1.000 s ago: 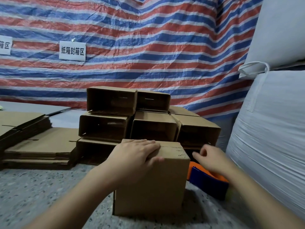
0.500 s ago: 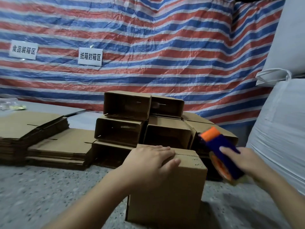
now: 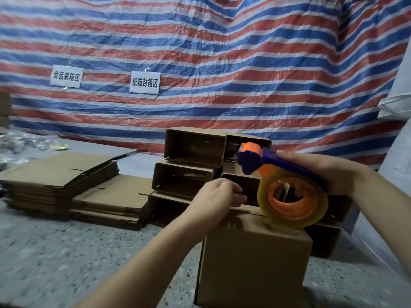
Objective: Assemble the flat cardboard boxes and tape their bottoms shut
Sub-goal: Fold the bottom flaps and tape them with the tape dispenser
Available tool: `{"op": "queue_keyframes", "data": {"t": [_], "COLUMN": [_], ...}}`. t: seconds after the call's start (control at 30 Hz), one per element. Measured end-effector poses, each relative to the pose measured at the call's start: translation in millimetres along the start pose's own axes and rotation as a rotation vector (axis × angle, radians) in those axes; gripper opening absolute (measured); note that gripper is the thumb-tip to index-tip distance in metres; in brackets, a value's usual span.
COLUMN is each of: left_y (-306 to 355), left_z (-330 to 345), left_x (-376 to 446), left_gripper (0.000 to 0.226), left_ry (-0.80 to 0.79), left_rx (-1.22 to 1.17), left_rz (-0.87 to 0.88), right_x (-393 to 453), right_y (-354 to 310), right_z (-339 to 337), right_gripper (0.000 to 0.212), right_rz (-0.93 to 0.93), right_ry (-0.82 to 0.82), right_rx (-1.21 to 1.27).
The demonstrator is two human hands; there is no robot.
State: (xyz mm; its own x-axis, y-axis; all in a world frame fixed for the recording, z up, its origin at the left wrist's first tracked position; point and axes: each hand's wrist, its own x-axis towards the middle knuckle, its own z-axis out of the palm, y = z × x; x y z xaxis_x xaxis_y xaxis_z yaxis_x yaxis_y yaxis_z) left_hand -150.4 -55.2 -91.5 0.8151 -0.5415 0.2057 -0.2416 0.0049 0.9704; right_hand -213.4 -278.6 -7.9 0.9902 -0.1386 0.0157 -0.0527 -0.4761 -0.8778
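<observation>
An assembled cardboard box stands on the speckled floor in front of me. My right hand grips a blue and orange tape dispenser. Its roll of clear tape hovers over the far right of the box top, touching or almost touching it. My left hand sits at the far top edge of the box, just left of the roll, with its fingers curled over that edge. Whether a tape end lies under those fingers is hidden.
Behind the box, assembled boxes are stacked on their sides with their openings facing me. Piles of flat cardboard blanks lie to the left. Large white sacks crowd the right side. A striped tarp with two signs forms the back wall.
My right hand picked the tape dispenser up from the floor to the right of the box and carried it over the box top. My left hand slid from the top to the far edge.
</observation>
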Motion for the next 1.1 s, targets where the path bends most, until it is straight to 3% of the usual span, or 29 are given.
{"op": "queue_keyframes", "data": {"t": [0.07, 0.13, 0.4, 0.6, 0.8, 0.9, 1.1], "left_y": [14, 23, 33, 32, 6, -4, -9], "left_z": [-10, -17, -10, -7, 5, 2, -12], "left_x": [7, 13, 15, 14, 19, 22, 20], "left_gripper": [0.053, 0.063, 0.024, 0.018, 0.022, 0.026, 0.030], "left_ry": [0.038, 0.037, 0.084, 0.111, 0.338, 0.441, 0.469], "left_rx": [-0.244, -0.272, -0.195, -0.168, -0.088, -0.240, -0.595], "left_rz": [-0.118, -0.149, -0.154, -0.145, -0.046, -0.081, -0.173], "right_x": [0, 2, 2, 2, 4, 1, 3], "right_y": [-3, -6, -11, -11, -25, -30, -27], "right_z": [0, 1, 2, 2, 4, -3, -11], "right_gripper": [0.061, 0.062, 0.068, 0.068, 0.076, 0.080, 0.086], "right_rz": [-0.002, 0.001, 0.015, 0.022, 0.052, 0.112, 0.227], "right_ry": [-0.037, -0.058, -0.092, -0.088, -0.102, -0.103, -0.098], "right_rx": [-0.016, -0.044, -0.073, -0.084, -0.268, -0.357, -0.394]}}
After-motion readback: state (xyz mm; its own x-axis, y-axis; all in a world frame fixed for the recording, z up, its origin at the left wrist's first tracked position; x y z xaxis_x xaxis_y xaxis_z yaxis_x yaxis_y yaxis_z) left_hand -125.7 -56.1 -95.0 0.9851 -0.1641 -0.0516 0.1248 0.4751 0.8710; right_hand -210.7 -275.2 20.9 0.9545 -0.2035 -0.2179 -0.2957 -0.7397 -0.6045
